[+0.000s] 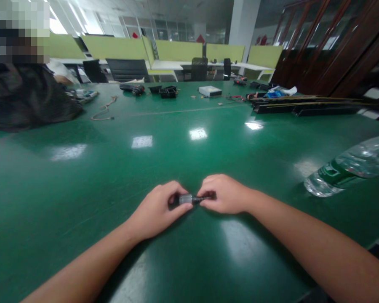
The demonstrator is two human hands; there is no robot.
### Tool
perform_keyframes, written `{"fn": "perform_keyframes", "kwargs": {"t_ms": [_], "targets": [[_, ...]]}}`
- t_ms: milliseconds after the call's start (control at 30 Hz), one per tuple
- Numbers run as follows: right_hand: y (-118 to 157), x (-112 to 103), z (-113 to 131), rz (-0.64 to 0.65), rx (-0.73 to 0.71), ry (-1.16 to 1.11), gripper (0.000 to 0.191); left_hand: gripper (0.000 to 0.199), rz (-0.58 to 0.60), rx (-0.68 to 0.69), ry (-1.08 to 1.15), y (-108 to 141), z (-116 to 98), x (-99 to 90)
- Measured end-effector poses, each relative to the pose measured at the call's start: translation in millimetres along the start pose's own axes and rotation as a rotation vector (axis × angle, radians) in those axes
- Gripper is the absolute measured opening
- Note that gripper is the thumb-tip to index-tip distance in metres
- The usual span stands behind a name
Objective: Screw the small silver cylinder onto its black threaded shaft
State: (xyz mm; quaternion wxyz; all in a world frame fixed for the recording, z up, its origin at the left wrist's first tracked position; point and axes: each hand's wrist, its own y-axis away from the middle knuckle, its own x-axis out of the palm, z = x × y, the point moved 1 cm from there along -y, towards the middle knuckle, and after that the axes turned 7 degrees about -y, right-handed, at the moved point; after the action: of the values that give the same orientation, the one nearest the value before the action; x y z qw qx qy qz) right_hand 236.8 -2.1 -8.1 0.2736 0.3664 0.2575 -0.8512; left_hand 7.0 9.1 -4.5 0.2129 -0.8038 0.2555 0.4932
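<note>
A small dark cylindrical piece with a grey band [185, 199] and a narrow black end lies level between my two hands, just above or on the green table [164, 160]. My left hand [159, 207] is closed round its thicker body, thumb in front and fingers behind. From the other side, my right hand [224, 193] pinches the narrow end between thumb and fingers. The fingers partly cover the piece, and its exact kind cannot be made out.
At the right a clear plastic bottle [337, 172] with a green label lies on its side. Black channels [271, 105], a flat silver box [210, 91], a power drill [132, 89] and a cable [104, 110] lie further back. A person in dark clothing [28, 97] is at the far left.
</note>
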Motion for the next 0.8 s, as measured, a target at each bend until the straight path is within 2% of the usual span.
{"fn": "perform_keyframes", "kwargs": {"t_ms": [333, 567, 800], "targets": [[6, -11, -5, 0.021, 0.029, -0.01, 0.007, 0.025, 0.013, 0.009, 0.006, 1, 0, -2.2], [14, -31, -16, 0.06, 0.177, -0.015, 0.012, 0.027, 0.026, -0.004, -0.006, 1, 0, -2.1], [13, -26, -12, 0.08, 0.139, -0.045, 0.01, 0.026, 0.026, -0.005, 0.002, 1, -1, -2.2]]}}
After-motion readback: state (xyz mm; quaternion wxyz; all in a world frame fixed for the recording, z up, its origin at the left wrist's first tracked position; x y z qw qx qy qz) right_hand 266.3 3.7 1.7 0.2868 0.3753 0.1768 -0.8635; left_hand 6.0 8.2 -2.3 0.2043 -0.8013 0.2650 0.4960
